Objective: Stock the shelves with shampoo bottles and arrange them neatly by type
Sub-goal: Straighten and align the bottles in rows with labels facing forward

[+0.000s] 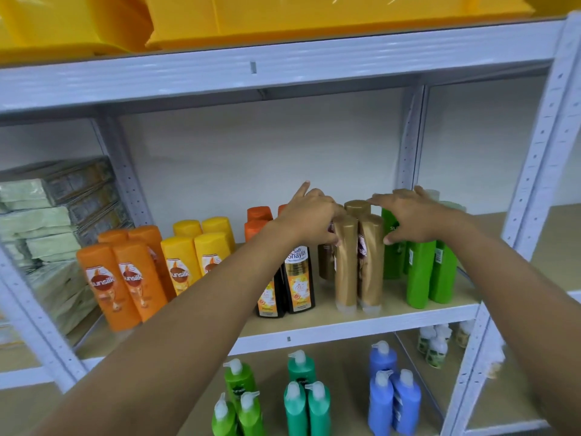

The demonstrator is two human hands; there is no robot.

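Several gold-brown shampoo bottles [358,262] stand grouped on the middle shelf [355,325]. My left hand [311,215] presses against the left side of their tops, thumb on the front left bottle. My right hand [415,215] presses the right side, thumb on the front right bottle and fingers spread over the tops. Left of them stand black bottles [298,278], orange-capped ones behind, yellow bottles [195,256] and orange bottles [122,281]. Green bottles [430,269] stand to the right.
Yellow bins [283,17] sit on the top shelf. The lower shelf holds pump bottles in green [239,401], teal [306,401] and blue [393,394]. Stacked pale green packs [44,221] fill the bay at left. White uprights [540,152] frame the bay.
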